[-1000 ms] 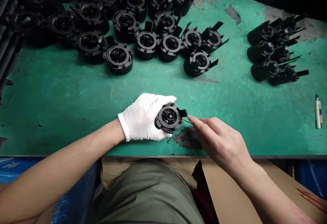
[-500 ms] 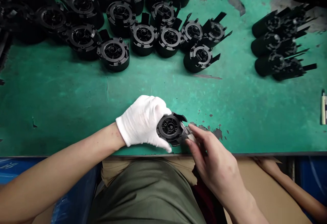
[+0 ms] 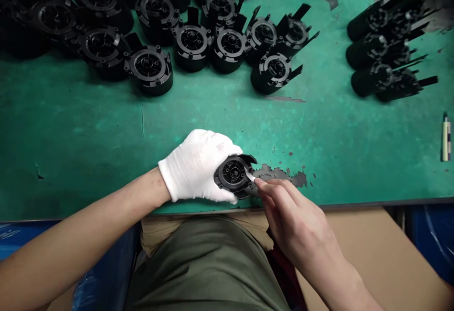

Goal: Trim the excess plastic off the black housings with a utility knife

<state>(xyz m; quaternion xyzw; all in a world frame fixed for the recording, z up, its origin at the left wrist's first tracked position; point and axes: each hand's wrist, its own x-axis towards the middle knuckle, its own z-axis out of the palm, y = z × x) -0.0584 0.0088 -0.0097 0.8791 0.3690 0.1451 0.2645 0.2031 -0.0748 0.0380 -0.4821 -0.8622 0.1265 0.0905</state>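
Note:
My left hand (image 3: 196, 167), in a white glove, is closed round a round black plastic part (image 3: 234, 175) at the near edge of the green table (image 3: 88, 131). The part's ribbed circular face points up toward me. My bare right hand (image 3: 294, 216) is pinched on a small thin blade (image 3: 249, 175), whose pale tip rests against the part's right rim. Both hands meet just above the table's front edge.
Several identical black round parts (image 3: 149, 67) crowd the far left and middle of the table. A second group of black parts (image 3: 386, 46) lies on its side at the far right. A pen-like tool (image 3: 445, 138) lies at the right edge. A cardboard box (image 3: 372, 249) sits below.
The part has turned in my left hand, and both hands drew slightly nearer the table's front edge. My right hand's blade moved from the part's tab onto its rim.

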